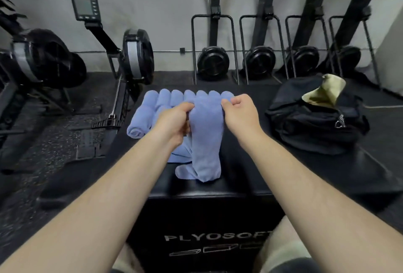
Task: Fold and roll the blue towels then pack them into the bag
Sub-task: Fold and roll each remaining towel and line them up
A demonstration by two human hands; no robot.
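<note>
A blue towel [206,142] hangs lengthwise over the black padded box [250,163], its lower end touching the box top. My left hand [174,120] pinches its upper left corner and my right hand [239,111] pinches its upper right corner. Behind and to the left lie several rolled blue towels [141,115] side by side, partly hidden by my hands. A black duffel bag [316,124] sits open on the right of the box, its tan lining showing.
Rowing machines [135,59] stand on the speckled floor to the left. Further black machines [213,61] line the back wall. The box's front edge is near my knees.
</note>
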